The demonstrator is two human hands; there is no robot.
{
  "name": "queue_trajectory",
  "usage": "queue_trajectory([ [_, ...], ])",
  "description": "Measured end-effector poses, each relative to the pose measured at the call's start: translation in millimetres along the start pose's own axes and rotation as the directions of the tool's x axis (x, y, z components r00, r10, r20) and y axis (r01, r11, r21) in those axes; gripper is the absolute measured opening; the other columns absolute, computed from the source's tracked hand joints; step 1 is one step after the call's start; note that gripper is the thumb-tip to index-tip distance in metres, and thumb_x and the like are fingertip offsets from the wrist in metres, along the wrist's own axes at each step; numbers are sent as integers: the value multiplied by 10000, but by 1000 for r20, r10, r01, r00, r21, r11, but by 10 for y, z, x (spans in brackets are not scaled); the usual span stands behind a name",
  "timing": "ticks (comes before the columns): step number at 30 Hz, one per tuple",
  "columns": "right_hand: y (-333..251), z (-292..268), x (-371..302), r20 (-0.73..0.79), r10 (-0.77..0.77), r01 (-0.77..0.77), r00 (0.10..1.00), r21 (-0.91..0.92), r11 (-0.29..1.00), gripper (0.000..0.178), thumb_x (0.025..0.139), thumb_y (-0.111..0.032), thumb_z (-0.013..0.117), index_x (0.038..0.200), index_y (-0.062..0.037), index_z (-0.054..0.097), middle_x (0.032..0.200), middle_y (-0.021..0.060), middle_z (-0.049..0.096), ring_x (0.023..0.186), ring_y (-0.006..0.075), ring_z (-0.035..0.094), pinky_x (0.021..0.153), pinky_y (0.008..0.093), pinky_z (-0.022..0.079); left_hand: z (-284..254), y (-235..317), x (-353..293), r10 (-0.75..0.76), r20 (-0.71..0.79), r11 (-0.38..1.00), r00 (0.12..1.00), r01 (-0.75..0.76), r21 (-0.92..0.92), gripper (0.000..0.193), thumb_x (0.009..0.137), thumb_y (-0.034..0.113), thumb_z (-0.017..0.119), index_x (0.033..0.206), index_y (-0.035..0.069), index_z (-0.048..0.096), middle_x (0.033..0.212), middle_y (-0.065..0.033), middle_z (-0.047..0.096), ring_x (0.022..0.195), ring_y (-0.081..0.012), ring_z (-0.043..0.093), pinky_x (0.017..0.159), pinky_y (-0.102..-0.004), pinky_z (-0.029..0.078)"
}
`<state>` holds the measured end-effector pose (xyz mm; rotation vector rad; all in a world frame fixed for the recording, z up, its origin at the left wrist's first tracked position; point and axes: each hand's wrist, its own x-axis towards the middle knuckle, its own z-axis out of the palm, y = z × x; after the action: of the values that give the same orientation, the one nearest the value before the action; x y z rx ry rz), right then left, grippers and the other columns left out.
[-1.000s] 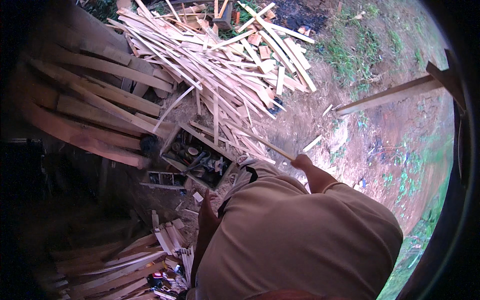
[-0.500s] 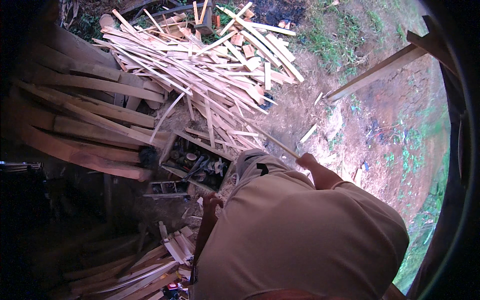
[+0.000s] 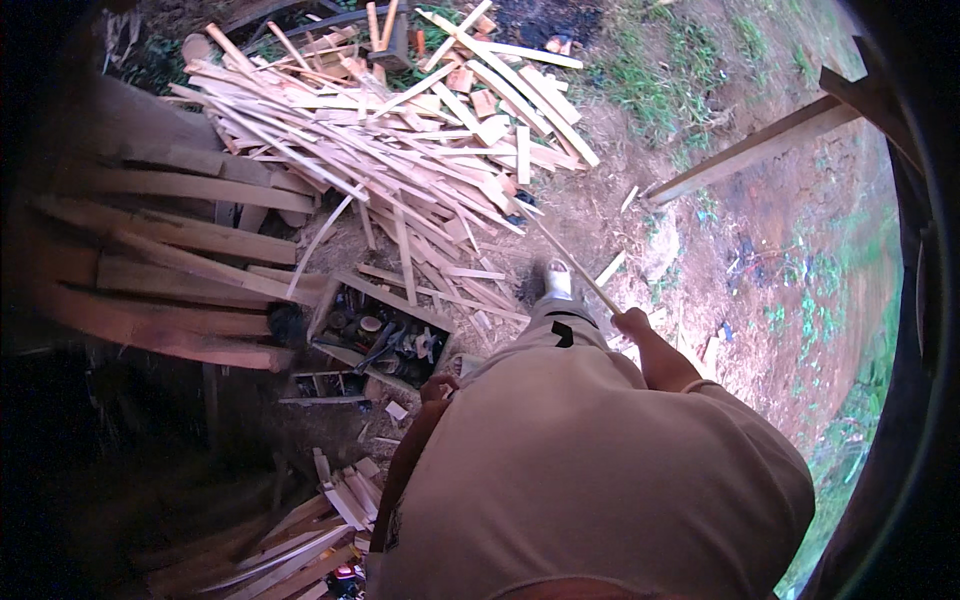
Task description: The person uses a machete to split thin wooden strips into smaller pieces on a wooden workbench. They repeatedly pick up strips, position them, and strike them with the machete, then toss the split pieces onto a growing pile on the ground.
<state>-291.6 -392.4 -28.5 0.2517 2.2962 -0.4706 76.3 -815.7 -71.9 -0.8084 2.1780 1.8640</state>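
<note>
My right hand (image 3: 630, 324) is closed around one end of a thin wooden stick (image 3: 572, 264). The stick slants forward and left, its far end near the edge of a large heap of pale wood strips (image 3: 420, 150). Beside my left hip hangs my left hand (image 3: 438, 388), fingers loosely curled, with nothing visible in it. Just ahead of that hand is an open wooden box (image 3: 385, 330) holding dark tools and odds and ends. My foot (image 3: 558, 280) in a light shoe shows below the stick.
Thick planks (image 3: 190, 250) jut in from the left. A small wooden frame (image 3: 325, 386) lies beside the box. More cut strips (image 3: 340, 500) are stacked at lower left. A slanted timber post (image 3: 750, 150) stands at right, on dirt with grass patches (image 3: 690, 70).
My foot has come into view ahead of me. The right hand and stick have shifted slightly right, and the left hand has come closer to my body.
</note>
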Motion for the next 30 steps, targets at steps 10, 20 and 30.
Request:
queue_trajectory([
  [10,844,-499,1133,28,99,-96,995,-74,993,472,776,-407,649,929,31,735,862,225,709,839,341,701,783,437,551,626,1419,1003,166,142,893,976,-209,399,401,640,203,905,933,140,638,1070,-64,625,1067,-215,619,928,-445,553],
  [20,1268,-1303,1573,-63,90,-95,994,-91,991,445,769,-355,692,999,25,705,935,245,710,906,386,696,834,461,541,429,3326,1853,-240,115,962,964,252,-102,173,912,171,682,948,3,700,1042,-80,640,1018,-182,607,884,-331,486],
  [30,318,-1578,2165,-88,-134,138,987,44,989,374,771,-320,709,975,-7,690,863,212,705,839,377,688,768,465,530,554,2084,1821,-321,-227,920,919,360,156,198,820,178,741,911,5,712,936,-128,700,900,-222,670,862,-332,507],
])
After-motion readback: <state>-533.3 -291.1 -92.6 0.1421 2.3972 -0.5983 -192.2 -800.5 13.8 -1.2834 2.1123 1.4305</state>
